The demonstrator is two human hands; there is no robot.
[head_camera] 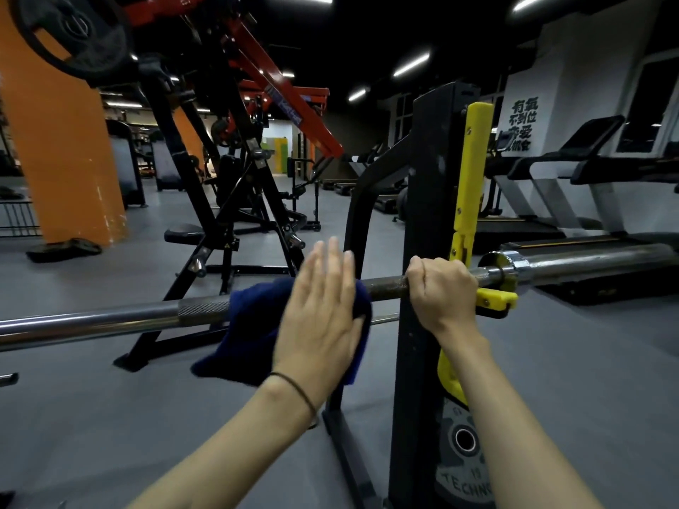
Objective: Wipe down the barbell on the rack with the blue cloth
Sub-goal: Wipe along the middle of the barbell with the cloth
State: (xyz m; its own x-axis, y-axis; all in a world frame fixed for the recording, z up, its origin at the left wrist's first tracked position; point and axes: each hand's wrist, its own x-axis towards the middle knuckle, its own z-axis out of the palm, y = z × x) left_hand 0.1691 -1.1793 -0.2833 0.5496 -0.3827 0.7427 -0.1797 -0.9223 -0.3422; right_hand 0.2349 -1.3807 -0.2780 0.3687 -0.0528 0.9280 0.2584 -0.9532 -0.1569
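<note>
The barbell (110,319) was seen lying across the black rack upright (428,200), resting in a yellow hook (494,299) w/ its chromed sleeve (588,260) running off to the right. The blue cloth (253,325) was draped over the shaft, just left of the upright, one end hanging below. The left hand (323,310) was laid flat on the cloth, fingers straight & together, nothing gripped; it was blurred. The right hand (442,284) was clenched round the bare shaft, between cloth & hook. A black weight plate (463,446) was seen low on the rack. Treadmills (573,189) were lined up at the far right.
</note>
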